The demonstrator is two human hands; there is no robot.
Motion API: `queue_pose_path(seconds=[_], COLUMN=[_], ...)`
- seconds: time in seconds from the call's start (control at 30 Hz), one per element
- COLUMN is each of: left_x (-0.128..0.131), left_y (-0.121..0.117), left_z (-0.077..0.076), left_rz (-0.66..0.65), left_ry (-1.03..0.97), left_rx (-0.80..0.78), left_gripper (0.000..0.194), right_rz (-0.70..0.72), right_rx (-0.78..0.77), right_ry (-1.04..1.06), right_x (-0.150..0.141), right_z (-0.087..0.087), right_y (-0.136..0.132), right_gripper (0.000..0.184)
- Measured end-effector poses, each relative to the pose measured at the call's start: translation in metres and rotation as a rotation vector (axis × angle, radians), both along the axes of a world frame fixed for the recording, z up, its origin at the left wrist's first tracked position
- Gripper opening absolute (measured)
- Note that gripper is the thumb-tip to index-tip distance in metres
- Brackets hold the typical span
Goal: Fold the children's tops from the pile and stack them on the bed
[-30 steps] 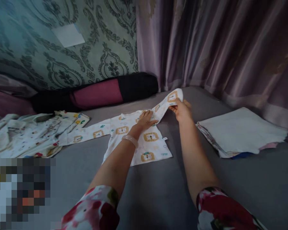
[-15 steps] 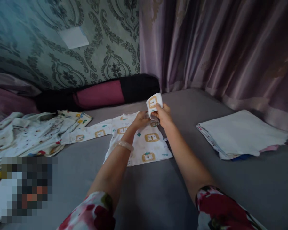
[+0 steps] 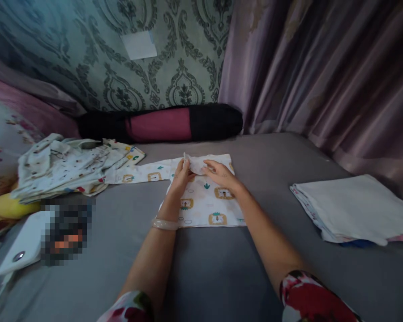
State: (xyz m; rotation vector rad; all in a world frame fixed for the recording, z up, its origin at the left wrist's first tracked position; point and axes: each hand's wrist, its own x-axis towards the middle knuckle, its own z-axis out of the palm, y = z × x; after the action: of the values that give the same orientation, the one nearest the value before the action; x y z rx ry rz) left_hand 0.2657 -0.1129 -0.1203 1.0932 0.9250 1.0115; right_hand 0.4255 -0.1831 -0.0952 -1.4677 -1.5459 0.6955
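Note:
A small white long-sleeved shirt (image 3: 201, 208) with yellow lion faces and green leaves lies flat on the grey bed sheet. One sleeve (image 3: 141, 174) stretches out to the left, its end against a clothes pile. The other sleeve is turned inward over the upper chest. My left hand (image 3: 180, 176), a pale bangle on its wrist, is closed on a raised bit of cloth near the collar. Just to its right, my right hand (image 3: 221, 174) holds the folded-over cloth between thumb and curved fingers. Its palm side is hidden.
A heap of printed baby clothes (image 3: 70, 167) lies at left, near a yellow item (image 3: 11, 206), a white device (image 3: 27, 243) and a blurred-out patch. A folded cloth stack (image 3: 356, 205) lies at right. A black and maroon bolster (image 3: 157, 125) runs along the wall; curtains hang at right.
My right hand has brought the raised sleeve leftward and down onto the shirt's chest. My left hand has shifted toward the collar's left side. The view has turned slightly left.

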Motion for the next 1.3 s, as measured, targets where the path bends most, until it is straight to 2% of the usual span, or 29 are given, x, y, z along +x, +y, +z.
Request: queue_pose_path(seconds=[0.07, 0.17, 0.27, 0.37, 0.47, 0.63, 0.77, 0.9, 1.1, 1.2, 1.3], left_x=[0.001, 0.000, -0.003, -0.004, -0.004, -0.009, -0.015, -0.018, -0.019, -0.019, -0.017], left_y=[0.003, 0.007, 0.010, 0.013, 0.016, 0.021, 0.024, 0.025, 0.025, 0.023, 0.022], left_z=[-0.004, -0.011, -0.014, -0.013, -0.014, -0.019, -0.022, -0.026, -0.027, -0.025, -0.024], left_rz=[0.080, 0.141, 0.144, 0.135, 0.172, 0.248, 0.261, 0.251, 0.226, 0.210, 0.207], left_ry=[0.044, 0.186, 0.324, 0.408, 0.439, 0.511, 0.614, 0.709, 0.818, 0.832, 0.834], left_rx=[-0.004, 0.138, 0.292, 0.345, 0.392, 0.497, 0.574, 0.614, 0.637, 0.638, 0.631], left_gripper=[0.075, 0.085, 0.073, 0.050, 0.042, 0.041, 0.038, 0.037, 0.037, 0.037, 0.038], right_rz=[-0.087, -0.281, -0.492, -0.599, -0.562, -0.259, -0.081, -0.048, -0.137, -0.211, -0.324], right_rx=[0.012, 0.048, 0.079, 0.064, -0.001, -0.064, -0.120, -0.191, -0.212, -0.225, -0.219], right_ry=[0.101, 0.249, 0.311, 0.222, -0.018, -0.527, -0.745, -0.792, -0.808, -0.751, -0.554], right_x=[0.015, 0.044, 0.069, 0.081, 0.072, 0.024, -0.006, -0.014, -0.012, -0.001, 0.026], right_z=[0.001, 0.003, 0.000, -0.006, -0.008, -0.006, -0.012, -0.019, -0.023, -0.019, -0.010], right_y=[0.002, 0.004, 0.005, 0.005, 0.006, 0.003, -0.004, -0.009, -0.011, -0.009, -0.007], right_gripper=[0.039, 0.036, 0.035, 0.034, 0.040, 0.047, 0.052, 0.057, 0.057, 0.055, 0.050])
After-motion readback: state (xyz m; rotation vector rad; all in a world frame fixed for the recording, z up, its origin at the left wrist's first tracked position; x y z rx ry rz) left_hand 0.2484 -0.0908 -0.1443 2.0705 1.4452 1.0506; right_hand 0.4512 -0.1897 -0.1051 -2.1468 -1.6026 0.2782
